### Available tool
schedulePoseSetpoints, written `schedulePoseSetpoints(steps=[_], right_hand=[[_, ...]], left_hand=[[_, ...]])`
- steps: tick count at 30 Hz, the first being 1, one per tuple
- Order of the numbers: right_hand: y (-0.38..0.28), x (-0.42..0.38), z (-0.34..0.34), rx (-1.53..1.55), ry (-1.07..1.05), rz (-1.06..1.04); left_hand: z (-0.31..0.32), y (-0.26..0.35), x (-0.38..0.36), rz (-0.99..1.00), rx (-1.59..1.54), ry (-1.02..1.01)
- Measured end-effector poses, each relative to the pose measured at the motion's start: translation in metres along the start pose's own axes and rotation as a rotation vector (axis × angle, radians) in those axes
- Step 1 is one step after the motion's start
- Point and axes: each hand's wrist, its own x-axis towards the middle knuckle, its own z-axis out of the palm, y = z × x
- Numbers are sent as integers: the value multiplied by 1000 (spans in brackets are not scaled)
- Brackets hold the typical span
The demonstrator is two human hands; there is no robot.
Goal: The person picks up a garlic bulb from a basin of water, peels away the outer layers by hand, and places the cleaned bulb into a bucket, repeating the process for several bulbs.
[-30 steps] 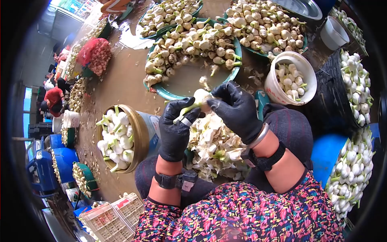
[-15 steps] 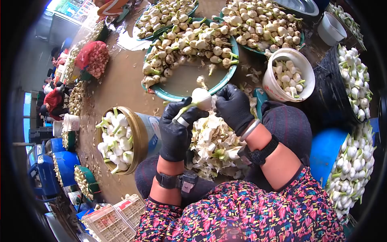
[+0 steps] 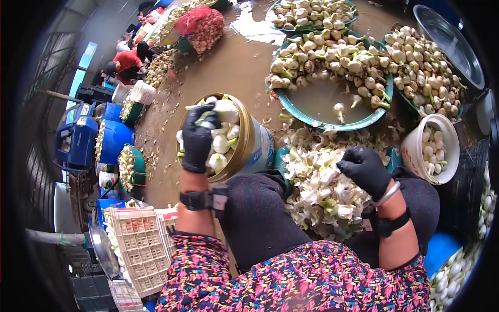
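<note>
My left hand (image 3: 198,139), in a black glove, is over the mouth of a gold-rimmed bucket (image 3: 243,112) of peeled garlic bulbs. Its fingers are curled against a large white garlic bulb (image 3: 227,111) at the top of the bucket; the grip is partly hidden. My right hand (image 3: 364,169), also gloved in black, is closed above a heap of garlic skins (image 3: 325,195) between my knees. Whatever its fingers hold, if anything, is hidden. Beyond the heap, a green-rimmed basin (image 3: 332,126) has unpeeled garlic (image 3: 332,57) along its far side.
At the right stands a white bucket (image 3: 451,169) with peeled cloves or bulbs. More garlic fills another tub (image 3: 423,67) behind it. To the left are blue tubs (image 3: 115,143), plastic crates (image 3: 138,244) and a red net sack (image 3: 200,28). A person in red (image 3: 127,63) crouches farther off.
My left hand has moved left with the garlic bulb, from in front of me to the bucket. My right hand has come away from the bulb and lowered over the skins. The view has turned left.
</note>
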Motion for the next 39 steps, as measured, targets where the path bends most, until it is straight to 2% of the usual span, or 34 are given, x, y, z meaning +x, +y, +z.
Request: schedulePoseSetpoints(steps=[2,3,4,6,8,9,10,12,13,14,15,16,17,18,19,20,21,22,24,26,27,31,33,34,36,38,39], right_hand=[[-8,-2,-5,-163,150,-103],[5,1,-5,-194,196,-203],[6,1,-2,-196,199,-199],[6,2,5,-149,304,-201],[8,5,5,-55,300,-184],[9,6,4,43,295,-167],[9,6,0,41,313,-153],[6,2,-21,-64,435,-232],[-27,-2,-25,447,468,57],[-40,-6,-29,549,561,126],[-41,-5,-32,555,571,112],[-40,-5,-36,565,576,94],[-31,-5,-39,370,591,71],[-23,-3,-39,284,634,-55],[-17,-2,-38,263,664,-56],[-13,-1,-37,240,694,-56],[-19,-4,-37,337,670,-25],[-13,-4,-36,263,677,-33],[-17,-8,-41,167,596,-43],[-20,-7,-39,406,616,32],[-23,-9,-45,458,550,104],[-20,-5,-51,405,572,109],[-23,-4,-52,434,587,91],[-25,-5,-52,451,603,73],[-23,-5,-50,471,565,78],[-26,-5,-46,169,570,43],[-20,-1,-40,137,560,-29]], left_hand=[[-63,-28,17,62,266,115],[-81,-38,23,50,297,203],[-97,-50,30,39,327,291],[-117,-86,41,-50,288,261],[-149,-138,55,-290,832,-43],[-134,-123,53,-177,836,-31],[-129,-125,58,-54,656,30],[-82,-76,64,34,576,39],[-53,-50,69,-22,500,-77],[-24,-30,72,-77,426,-187],[6,-20,77,-56,493,-349],[42,-19,80,124,522,-465],[78,-18,84,67,537,-575],[111,-28,87,84,483,-709],[148,-47,85,120,386,-743],[182,-70,85,40,317,-794],[212,-77,81,268,600,-833],[240,-104,82,337,807,-909],[295,-103,67,317,1262,-1065],[332,-142,65,340,1314,-1143],[342,-163,65,342,1277,-1139],[346,-185,73,361,1213,-1024],[334,-198,80,153,825,-841],[323,-182,79,22,593,-786],[298,-129,71,-585,-109,-745],[276,-68,54,-559,-311,-860],[264,-48,41,-309,-273,-923]])
